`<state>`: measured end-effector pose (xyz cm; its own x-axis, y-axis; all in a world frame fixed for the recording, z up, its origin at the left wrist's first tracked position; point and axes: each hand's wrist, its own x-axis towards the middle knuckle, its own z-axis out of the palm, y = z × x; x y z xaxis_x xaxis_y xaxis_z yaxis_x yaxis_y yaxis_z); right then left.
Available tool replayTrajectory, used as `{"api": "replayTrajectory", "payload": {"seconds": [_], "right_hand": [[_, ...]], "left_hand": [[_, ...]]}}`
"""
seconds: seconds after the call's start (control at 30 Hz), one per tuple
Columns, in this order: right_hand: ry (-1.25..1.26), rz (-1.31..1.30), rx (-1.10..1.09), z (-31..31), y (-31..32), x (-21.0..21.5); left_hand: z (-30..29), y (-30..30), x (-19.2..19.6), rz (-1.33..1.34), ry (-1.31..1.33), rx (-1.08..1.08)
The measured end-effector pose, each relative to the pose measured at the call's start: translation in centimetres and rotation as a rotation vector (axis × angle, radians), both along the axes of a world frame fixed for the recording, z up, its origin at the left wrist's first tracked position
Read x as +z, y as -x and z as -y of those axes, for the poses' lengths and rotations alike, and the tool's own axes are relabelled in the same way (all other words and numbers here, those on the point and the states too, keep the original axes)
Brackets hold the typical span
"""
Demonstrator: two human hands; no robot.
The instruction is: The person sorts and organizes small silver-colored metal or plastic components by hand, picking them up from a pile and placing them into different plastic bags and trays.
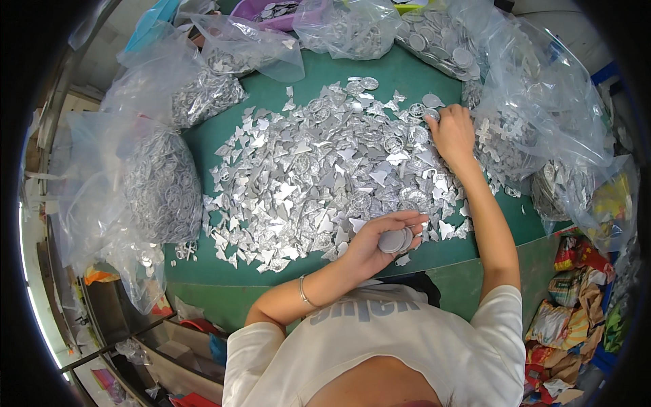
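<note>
A wide heap of small silver metal pieces (319, 176) is spread over the green tabletop (271, 88), many of them angular, some round with openwork patterns. Close to the table's near edge, my left hand (377, 245) is curled around a few plain round grey metal discs (395, 240) that overlap in the palm. My right hand (454, 136) reaches to the heap's far right edge, its fingertips closed at the rim of a round metal disc (431, 114). Another plain disc (431, 100) lies just beyond those fingertips.
Clear plastic bags of metal pieces ring the table: one on the left (163, 180), one at the back right (441, 44), one with cross-shaped pieces (505, 139) beside my right arm. A purple basin (281, 20) stands at the back. Colourful packets (563, 319) lie at the lower right.
</note>
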<state>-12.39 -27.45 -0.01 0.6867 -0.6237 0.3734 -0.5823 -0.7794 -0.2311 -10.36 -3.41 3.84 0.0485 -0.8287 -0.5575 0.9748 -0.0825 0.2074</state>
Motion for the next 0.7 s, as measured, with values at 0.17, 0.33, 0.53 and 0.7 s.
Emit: {"api": "replayTrajectory", "payload": {"seconds": [0.17,0.33,0.53,0.7], "right_hand": [[-0.031,0.093,0.027,0.5,-0.4,0.4],[-0.888,0.347,0.239,0.8,2.0,1.5],[-0.290,0.057,0.301,-1.8,2.0,0.4],[-0.407,0.204,0.229,-2.6,1.6,1.6]], "left_hand": [[1.0,-0.9,-1.7,0.111,0.091,-0.031],[1.0,-2.1,-2.2,0.089,0.219,-0.027],[0.9,-2.1,-2.2,0.180,0.264,-0.075],[0.4,-1.7,-3.2,0.266,0.303,-0.081]]}}
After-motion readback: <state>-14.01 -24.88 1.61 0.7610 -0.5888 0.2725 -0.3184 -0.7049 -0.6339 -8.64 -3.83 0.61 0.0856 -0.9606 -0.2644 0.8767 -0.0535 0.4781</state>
